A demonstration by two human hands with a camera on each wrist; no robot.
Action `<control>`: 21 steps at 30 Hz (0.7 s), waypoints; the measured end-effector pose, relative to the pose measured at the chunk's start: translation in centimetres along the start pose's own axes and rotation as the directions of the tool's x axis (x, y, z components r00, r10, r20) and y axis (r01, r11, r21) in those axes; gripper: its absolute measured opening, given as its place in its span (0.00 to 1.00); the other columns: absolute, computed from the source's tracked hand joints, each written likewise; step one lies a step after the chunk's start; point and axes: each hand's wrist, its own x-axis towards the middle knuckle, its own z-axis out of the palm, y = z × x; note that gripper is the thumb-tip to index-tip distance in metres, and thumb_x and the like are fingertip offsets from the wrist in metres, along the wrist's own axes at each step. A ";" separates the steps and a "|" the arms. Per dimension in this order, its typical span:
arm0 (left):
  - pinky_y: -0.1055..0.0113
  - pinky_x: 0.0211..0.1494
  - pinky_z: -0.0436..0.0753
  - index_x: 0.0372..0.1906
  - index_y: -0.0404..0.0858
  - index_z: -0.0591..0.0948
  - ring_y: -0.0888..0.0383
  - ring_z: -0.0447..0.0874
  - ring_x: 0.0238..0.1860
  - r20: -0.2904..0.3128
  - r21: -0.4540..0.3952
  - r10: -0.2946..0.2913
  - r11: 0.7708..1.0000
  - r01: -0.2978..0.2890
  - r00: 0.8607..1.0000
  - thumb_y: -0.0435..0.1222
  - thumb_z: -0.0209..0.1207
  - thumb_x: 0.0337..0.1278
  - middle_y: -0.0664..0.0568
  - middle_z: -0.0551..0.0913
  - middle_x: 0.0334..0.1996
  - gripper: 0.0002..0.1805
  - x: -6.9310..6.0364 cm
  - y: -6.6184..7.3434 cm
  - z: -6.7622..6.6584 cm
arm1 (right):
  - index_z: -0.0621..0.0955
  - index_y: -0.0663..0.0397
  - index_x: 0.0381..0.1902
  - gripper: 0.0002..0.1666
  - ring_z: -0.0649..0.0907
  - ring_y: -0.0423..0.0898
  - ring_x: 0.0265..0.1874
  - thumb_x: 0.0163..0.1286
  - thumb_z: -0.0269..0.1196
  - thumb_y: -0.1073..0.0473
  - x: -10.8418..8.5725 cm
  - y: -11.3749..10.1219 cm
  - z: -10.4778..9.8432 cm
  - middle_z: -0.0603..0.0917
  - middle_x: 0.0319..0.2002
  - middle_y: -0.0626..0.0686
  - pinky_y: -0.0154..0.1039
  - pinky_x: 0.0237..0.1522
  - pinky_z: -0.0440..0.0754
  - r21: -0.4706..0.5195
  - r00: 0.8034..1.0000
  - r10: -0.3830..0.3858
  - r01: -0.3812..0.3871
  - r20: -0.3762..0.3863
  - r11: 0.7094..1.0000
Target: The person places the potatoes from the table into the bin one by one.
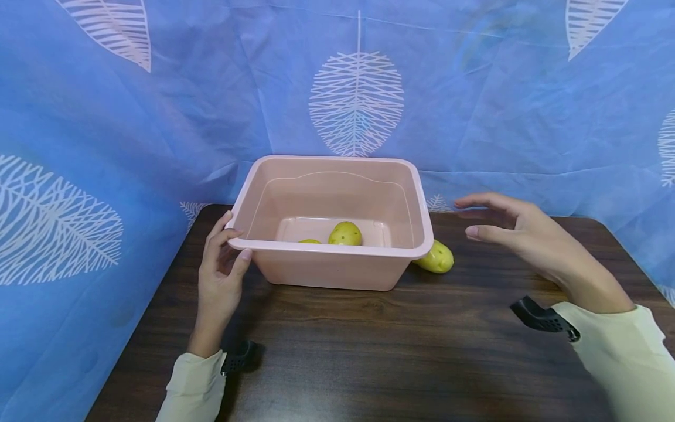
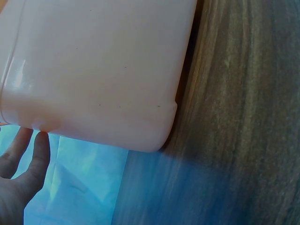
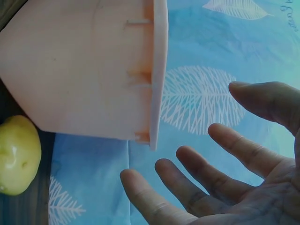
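Head view: the left hand (image 1: 218, 275) grips the near left corner of the pink tub (image 1: 327, 265), maybe to keep it steady. Two potatoes (image 1: 345, 233) sit inside, and another potato (image 1: 439, 258) lies on the table (image 1: 337, 351) just to the right. The right hand (image 1: 519, 234) is up at the right. Left wrist view: two bent fingers (image 2: 39, 157) touch the tub's side. Right wrist view: the right hand's fingers (image 3: 206, 171) are spread wide and hold nothing.

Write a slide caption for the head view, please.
Left hand holding a pink tub's rim, right hand raised, one potato lying outside.
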 end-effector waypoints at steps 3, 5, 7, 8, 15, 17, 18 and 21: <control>0.69 0.70 0.72 0.64 0.33 0.75 0.51 0.67 0.77 -0.002 0.002 -0.003 1.000 0.003 1.000 0.26 0.62 0.69 0.62 0.64 0.80 0.20 0.0 0.0 0.0 | 0.74 0.28 0.71 0.26 0.77 0.25 0.61 0.78 0.63 0.47 -0.2 0.7 -0.2 0.79 0.67 0.40 0.29 0.50 0.82 -0.002 1.000 0.023 -0.023 -0.002 1.000; 0.69 0.69 0.72 0.64 0.33 0.75 0.51 0.67 0.77 0.000 -0.003 0.000 1.000 0.000 1.000 0.26 0.62 0.70 0.61 0.64 0.80 0.20 0.0 0.1 0.0 | 0.74 0.29 0.71 0.26 0.78 0.24 0.60 0.79 0.63 0.47 -0.4 1.1 -0.2 0.79 0.67 0.40 0.29 0.50 0.82 0.003 0.999 0.031 -0.031 -0.005 1.000; 0.69 0.69 0.73 0.64 0.33 0.75 0.50 0.67 0.77 0.002 -0.006 0.004 1.000 -0.004 1.000 0.26 0.61 0.70 0.61 0.63 0.80 0.21 0.0 0.1 0.0 | 0.74 0.30 0.72 0.26 0.79 0.23 0.58 0.79 0.63 0.47 -0.5 1.5 -0.2 0.80 0.66 0.39 0.28 0.50 0.82 0.004 0.999 0.035 -0.035 -0.009 0.999; 0.70 0.69 0.73 0.64 0.33 0.75 0.50 0.68 0.77 0.002 -0.008 0.005 1.000 -0.005 1.000 0.25 0.61 0.70 0.61 0.63 0.80 0.21 0.0 0.1 0.0 | 0.74 0.31 0.72 0.26 0.79 0.23 0.58 0.79 0.63 0.48 -0.6 1.7 -0.3 0.80 0.66 0.38 0.28 0.50 0.82 0.007 0.999 0.033 -0.033 -0.010 0.999; 0.71 0.68 0.73 0.64 0.32 0.74 0.50 0.68 0.76 0.000 -0.022 0.008 1.000 -0.008 1.000 0.25 0.61 0.70 0.57 0.63 0.81 0.20 0.0 0.2 0.0 | 0.72 0.39 0.74 0.28 0.80 0.22 0.57 0.79 0.62 0.52 -1.1 3.4 -0.4 0.80 0.63 0.33 0.26 0.48 0.82 0.020 1.000 -0.025 0.025 0.002 0.999; 0.71 0.67 0.74 0.64 0.32 0.74 0.51 0.68 0.76 0.001 -0.032 0.003 0.999 -0.003 1.000 0.25 0.61 0.70 0.57 0.63 0.81 0.21 0.0 0.2 0.1 | 0.72 0.39 0.74 0.28 0.80 0.22 0.56 0.79 0.62 0.53 -1.3 3.9 -0.4 0.80 0.63 0.32 0.25 0.48 0.82 0.021 0.999 -0.032 0.032 -0.001 0.999; 0.72 0.67 0.74 0.64 0.32 0.74 0.52 0.68 0.76 0.001 -0.032 0.001 0.999 -0.001 1.000 0.25 0.61 0.70 0.56 0.63 0.81 0.21 0.0 0.2 0.1 | 0.72 0.40 0.74 0.28 0.81 0.23 0.56 0.80 0.62 0.53 -1.4 4.2 -0.4 0.80 0.63 0.32 0.26 0.48 0.82 0.027 0.999 -0.035 0.035 0.001 0.999; 0.72 0.67 0.74 0.64 0.32 0.74 0.53 0.68 0.75 0.001 -0.035 0.000 0.999 0.000 1.000 0.25 0.61 0.70 0.57 0.63 0.81 0.20 0.0 0.2 0.2 | 0.72 0.39 0.74 0.28 0.80 0.22 0.56 0.80 0.61 0.52 -1.7 4.7 -0.4 0.79 0.63 0.30 0.26 0.48 0.83 0.027 1.000 -0.011 0.011 -0.005 1.000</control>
